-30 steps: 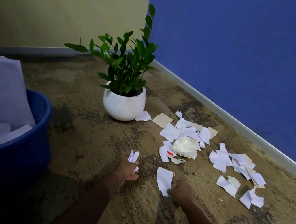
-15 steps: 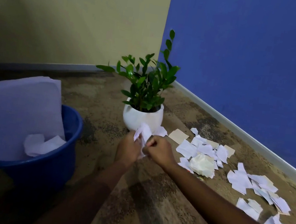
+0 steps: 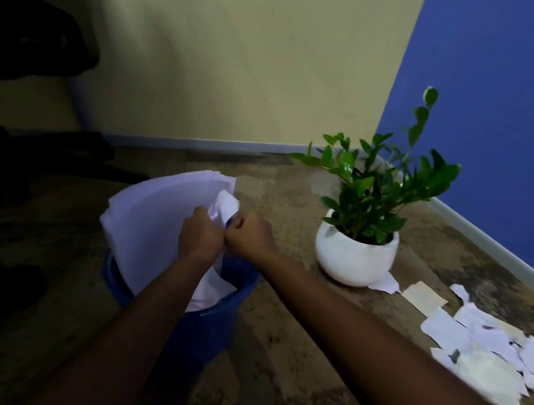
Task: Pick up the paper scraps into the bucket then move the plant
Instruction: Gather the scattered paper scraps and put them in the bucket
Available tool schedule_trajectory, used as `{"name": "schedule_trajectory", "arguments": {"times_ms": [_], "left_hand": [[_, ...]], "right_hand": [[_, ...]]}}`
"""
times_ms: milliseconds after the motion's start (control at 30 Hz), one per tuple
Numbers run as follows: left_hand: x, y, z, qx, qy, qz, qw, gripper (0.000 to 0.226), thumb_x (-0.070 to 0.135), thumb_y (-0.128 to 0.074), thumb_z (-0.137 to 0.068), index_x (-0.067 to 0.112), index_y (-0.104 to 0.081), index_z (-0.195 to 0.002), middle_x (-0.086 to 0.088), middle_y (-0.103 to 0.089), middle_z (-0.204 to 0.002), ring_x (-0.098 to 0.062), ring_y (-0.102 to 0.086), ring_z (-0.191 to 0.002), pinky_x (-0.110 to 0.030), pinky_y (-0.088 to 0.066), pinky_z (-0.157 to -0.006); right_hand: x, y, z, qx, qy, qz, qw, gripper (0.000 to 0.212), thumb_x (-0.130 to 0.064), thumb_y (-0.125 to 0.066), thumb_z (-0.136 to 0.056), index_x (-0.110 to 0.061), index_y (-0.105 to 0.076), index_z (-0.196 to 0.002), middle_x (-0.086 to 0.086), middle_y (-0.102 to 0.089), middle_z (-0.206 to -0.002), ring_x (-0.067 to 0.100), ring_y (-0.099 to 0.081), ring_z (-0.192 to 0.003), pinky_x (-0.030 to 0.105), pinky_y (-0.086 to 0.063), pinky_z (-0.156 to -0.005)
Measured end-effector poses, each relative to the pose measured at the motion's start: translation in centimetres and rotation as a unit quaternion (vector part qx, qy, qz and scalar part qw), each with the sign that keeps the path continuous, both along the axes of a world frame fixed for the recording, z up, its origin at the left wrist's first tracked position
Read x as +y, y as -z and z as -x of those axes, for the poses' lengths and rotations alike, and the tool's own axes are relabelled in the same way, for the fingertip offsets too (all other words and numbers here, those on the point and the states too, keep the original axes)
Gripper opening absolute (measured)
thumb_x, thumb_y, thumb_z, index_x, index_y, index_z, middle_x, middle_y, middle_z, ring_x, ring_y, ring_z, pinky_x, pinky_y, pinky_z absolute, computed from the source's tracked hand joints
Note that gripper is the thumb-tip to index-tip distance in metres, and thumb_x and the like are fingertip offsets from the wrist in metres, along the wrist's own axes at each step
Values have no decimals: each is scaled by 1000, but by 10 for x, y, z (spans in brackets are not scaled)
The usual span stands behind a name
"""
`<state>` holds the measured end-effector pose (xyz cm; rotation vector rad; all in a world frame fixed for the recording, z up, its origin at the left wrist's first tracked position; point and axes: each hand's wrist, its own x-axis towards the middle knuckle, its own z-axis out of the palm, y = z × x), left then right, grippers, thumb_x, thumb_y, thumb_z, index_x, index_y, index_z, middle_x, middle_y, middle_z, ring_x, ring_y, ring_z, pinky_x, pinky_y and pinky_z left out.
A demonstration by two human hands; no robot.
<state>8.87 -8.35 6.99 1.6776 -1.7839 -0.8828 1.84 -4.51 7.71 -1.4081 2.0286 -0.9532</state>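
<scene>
Bucket L of plant (scraps R)

One bucket, one potted plant, loose paper scraps — perhaps a dozen, blurred

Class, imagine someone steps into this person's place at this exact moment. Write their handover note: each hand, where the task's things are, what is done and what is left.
Left hand and right hand: both grip the held scraps, close together above the bucket.
Bucket: blue, on the floor left of the plant; large sheets lean in it.
Done: some paper is in the bucket.
Left: drop this bunch in, gather the floor scraps right of the pot, including one at its base, then move the plant.
</scene>
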Motion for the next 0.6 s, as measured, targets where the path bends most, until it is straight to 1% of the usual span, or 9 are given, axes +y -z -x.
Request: {"name": "schedule_trajectory", "arguments": {"times_ms": [33, 100, 167, 200, 267, 367, 467, 533, 600], "left_hand": [[-3, 7, -6, -18, -8, -19, 1000, 39, 20, -42, -100, -4, -48, -129, -24, -54, -131, -37, -51, -122, -43, -40, -103], [-7, 18, -13, -44, -20, -62, 997, 40, 19, -45, -98, -4, -44, -131, -25, -51, -134, -38, -50, -124, -42, -40, -102], [-6, 23, -17, -66, -27, -113, 991, 49, 20, -51, -95, -2, -36, -136, -25, -44, -139, -38, -46, -128, -42, -39, -104], [-4, 22, -16, -81, -28, -131, 988, 54, 20, -54, -93, -1, -32, -138, -25, -39, -141, -37, -43, -130, -42, -37, -106], [2, 16, -8, -108, -22, -132, 985, 63, 20, -56, -91, 4, -24, -142, -23, -34, -144, -37, -37, -133, -46, -33, -112], [20, 0, 20, -96, 14, -54, 994, 69, 17, -56, -90, 8, -19, -147, -21, -27, -148, -37, -29, -137, -50, -27, -114], [55, -10, 61, -47, 91, 53, 993, 65, 12, -56, -90, 3, -24, -146, -20, -27, -152, -34, -28, -140, -45, -29, -115], [87, -8, 90, -21, 140, 87, 986, 66, 15, -59, -89, 2, -27, -145, -20, -28, -151, -32, -26, -142, -40, -27, -116], [119, 2, 118, -5, 192, 96, 977, 61, 15, -57, -88, 2, -31, -143, -20, -32, -147, -32, -30, -139, -38, -29, -112]], "right_hand": [[-5, 4, -5, 20, -10, -21, 1000, 19, -8, -53, -90, -4, -60, -73, 14, -62, -80, 22, -59, -73, 24, -47, -64], [-10, 10, -9, 26, -27, -52, 998, 20, -9, -53, -89, -1, -57, -72, 14, -56, -76, 20, -54, -69, 21, -41, -59], [-8, 16, -7, 27, -33, -46, 998, 7, -4, -56, -86, 2, -59, -89, 20, -60, -93, 26, -58, -83, 27, -47, -69], [-5, 18, -5, 25, -27, -30, 999, 21, -2, -56, -85, 3, -58, -105, 22, -61, -107, 30, -59, -94, 32, -49, -74], [5, 16, 5, 21, -7, 0, 1000, 34, 0, -56, -84, -2, -56, -117, 19, -60, -118, 26, -57, -96, 32, -49, -72], [27, 6, 33, 23, 27, 55, 998, 29, -3, -58, -82, -6, -63, -110, 14, -63, -115, 26, -60, -101, 33, -48, -79], [68, 0, 74, 29, 55, 80, 995, 19, 0, -57, -80, -8, -68, -93, 15, -70, -104, 28, -64, -93, 30, -47, -73], [100, 6, 106, 30, 80, 58, 995, 16, 1, -58, -79, -4, -70, -88, 14, -71, -96, 21, -62, -84, 25, -46, -68], [134, 19, 138, 27, 119, 18, 992, 14, -1, -60, -80, 1, -70, -89, 12, -69, -88, 18, -58, -82, 28, -49, -72]]}}
